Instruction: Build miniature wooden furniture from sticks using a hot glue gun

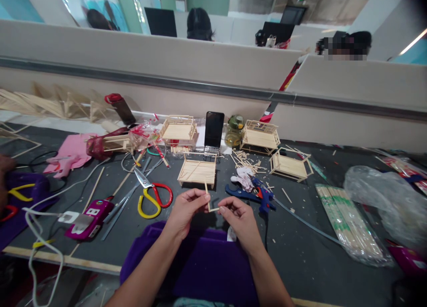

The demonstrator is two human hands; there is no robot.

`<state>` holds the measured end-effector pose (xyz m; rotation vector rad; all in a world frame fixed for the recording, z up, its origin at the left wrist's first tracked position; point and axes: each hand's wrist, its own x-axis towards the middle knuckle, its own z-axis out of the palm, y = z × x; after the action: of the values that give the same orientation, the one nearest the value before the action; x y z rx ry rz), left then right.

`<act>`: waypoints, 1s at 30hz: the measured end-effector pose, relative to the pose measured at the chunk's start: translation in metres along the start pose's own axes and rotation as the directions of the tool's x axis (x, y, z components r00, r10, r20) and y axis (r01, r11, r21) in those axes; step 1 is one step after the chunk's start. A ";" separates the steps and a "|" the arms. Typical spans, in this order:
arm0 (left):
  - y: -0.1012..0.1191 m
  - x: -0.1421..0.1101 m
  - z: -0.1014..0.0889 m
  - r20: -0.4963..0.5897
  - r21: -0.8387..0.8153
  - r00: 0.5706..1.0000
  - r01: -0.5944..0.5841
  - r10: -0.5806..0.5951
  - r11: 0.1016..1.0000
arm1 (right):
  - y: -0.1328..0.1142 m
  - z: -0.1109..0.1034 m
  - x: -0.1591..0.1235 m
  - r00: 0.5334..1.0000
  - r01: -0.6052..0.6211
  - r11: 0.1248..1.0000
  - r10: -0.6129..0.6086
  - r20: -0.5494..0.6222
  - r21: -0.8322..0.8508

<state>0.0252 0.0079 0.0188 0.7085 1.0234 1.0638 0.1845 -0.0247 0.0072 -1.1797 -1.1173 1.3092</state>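
My left hand pinches a thin wooden stick that stands nearly upright. My right hand pinches a second short stick, lying level, whose end meets the foot of the first in an L shape. Both hands hover above a purple cloth at the near edge of the dark table. Just beyond them stands a small stick-built bed frame.
Red-and-yellow scissors lie left of the hands, a blue glue gun right. Three more stick models, a phone, a jar, a bagged stick bundle and a magenta device crowd the table. People sit behind the partition.
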 end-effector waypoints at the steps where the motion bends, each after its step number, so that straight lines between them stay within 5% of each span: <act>1: 0.000 0.000 0.000 0.001 0.000 1.000 0.003 -0.003 1.000 | 0.001 0.000 0.000 1.000 -0.017 1.000 0.016 0.006 0.026; 30: 0.000 -0.001 0.001 0.000 -0.007 1.000 0.020 -0.020 1.000 | 0.005 0.003 -0.001 0.997 -0.074 0.991 0.077 -0.023 0.116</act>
<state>0.0257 0.0071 0.0191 0.6907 1.0248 1.0494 0.1814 -0.0256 0.0030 -1.1603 -0.9728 1.3924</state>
